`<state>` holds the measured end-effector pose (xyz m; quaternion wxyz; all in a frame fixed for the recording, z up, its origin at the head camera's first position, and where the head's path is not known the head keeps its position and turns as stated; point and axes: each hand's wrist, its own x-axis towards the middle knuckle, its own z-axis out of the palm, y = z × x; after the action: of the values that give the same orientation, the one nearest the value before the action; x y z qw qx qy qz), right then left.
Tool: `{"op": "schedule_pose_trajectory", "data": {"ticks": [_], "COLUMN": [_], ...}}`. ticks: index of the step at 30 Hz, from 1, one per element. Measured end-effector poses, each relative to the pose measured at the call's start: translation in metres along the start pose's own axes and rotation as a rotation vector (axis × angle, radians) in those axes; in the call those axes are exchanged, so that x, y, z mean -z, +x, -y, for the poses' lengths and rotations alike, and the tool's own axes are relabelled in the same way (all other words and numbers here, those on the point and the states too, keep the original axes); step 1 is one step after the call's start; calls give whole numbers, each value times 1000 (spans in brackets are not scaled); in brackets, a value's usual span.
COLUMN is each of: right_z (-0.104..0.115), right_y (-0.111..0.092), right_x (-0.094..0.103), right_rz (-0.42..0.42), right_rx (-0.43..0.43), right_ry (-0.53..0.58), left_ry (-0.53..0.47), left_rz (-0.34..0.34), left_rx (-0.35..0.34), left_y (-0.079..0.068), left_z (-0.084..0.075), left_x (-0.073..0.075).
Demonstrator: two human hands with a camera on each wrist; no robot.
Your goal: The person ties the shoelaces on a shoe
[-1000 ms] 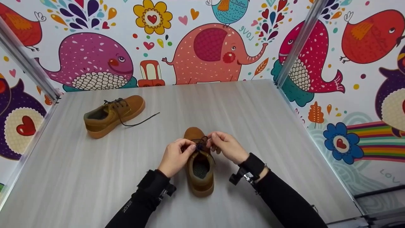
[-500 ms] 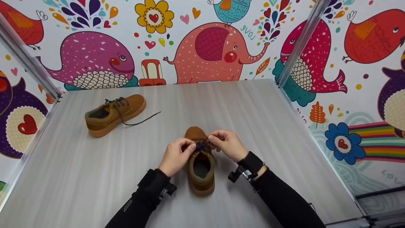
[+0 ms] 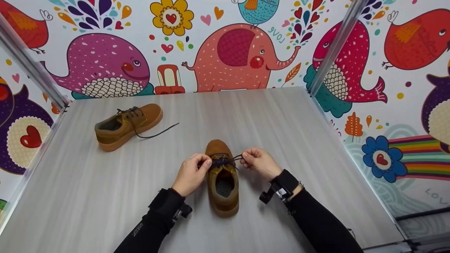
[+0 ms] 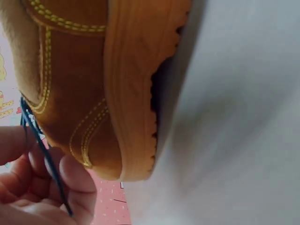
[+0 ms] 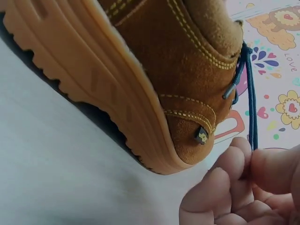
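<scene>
"Brown suede low shoe (image 3: pixel 224 186) with a thick amber rubber sole (image 5: pixel 108 93): heavy or light?"

"Fairly light, most likely, with most weight down in the sole. Standing sole-down near the middle of the pale wood-grain surface (image 3: pixel 281 133), toe towards twelve o'clock, heel towards six."

"Stiff or soft?"

"Firm at toe and sole, presumably; softer around the padded collar. Not fragile. Rubber probably grippy enough to resist a mild sideways tug."

"And the thin dark-blue cord lace (image 5: pixel 252 103), held how?"

"Pinched on both sides. Left hand (image 3: pixel 190 174), at nine o'clock from the lacing: thumb and fingers closed on the lace, a loose end trailing across the fingers. Right hand (image 3: pixel 262 163), at three o'clock: thumb and fingers pressed together on doubled strands, stretched taut clear of the shoe."

"Likely to slip?"

"Possibly: limp, smooth-looking, almost weightless. Best pinched between thumb and fingers, close in to the lacing for control, not by the narrow grey tip (image 5: pixel 228 91)."

"And the second brown suede shoe (image 3: pixel 128 128)?"

"Well apart at ten o'clock, untouched, toe towards two, with one long dark lace end (image 3: pixel 158 134) lying out on the surface."
</scene>
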<state>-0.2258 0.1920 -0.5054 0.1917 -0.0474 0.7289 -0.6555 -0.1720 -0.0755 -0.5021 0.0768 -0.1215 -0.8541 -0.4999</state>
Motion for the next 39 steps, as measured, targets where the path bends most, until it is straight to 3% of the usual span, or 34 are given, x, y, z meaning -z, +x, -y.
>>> {"op": "schedule_pose_trajectory", "data": {"ticks": [3, 7, 11, 14, 22, 30, 34, 39], "right_z": [2, 2, 0, -2, 0, -2, -6, -9], "right_y": [-2, -3, 0, 3, 4, 9, 9, 1], "right_x": [0, 1, 4, 9, 16, 19, 19, 18], "right_rz": [57, 105, 41, -13, -59, -138, -103, 17], "right_rx": [0, 51, 86, 59, -35, -82, -70, -46], "right_ry": [28, -32, -98, -93, -118, -130, -66, 55], "left_ry": [-7, -8, 4, 27, 76, 109, 40, -145], "left_rz": [2, 6, 9, 10, 1, -62, -8, 53], "left_rx": [13, 24, 6, -1, -19, -69, 22, 188], "left_y": [1, 1, 0, -1, -1, 0, 1, 0], "left_z": [0, 0, 1, 1, 3, 6, 9, 12], "left_x": [1, 1, 1, 2, 5, 6, 8, 11]}}
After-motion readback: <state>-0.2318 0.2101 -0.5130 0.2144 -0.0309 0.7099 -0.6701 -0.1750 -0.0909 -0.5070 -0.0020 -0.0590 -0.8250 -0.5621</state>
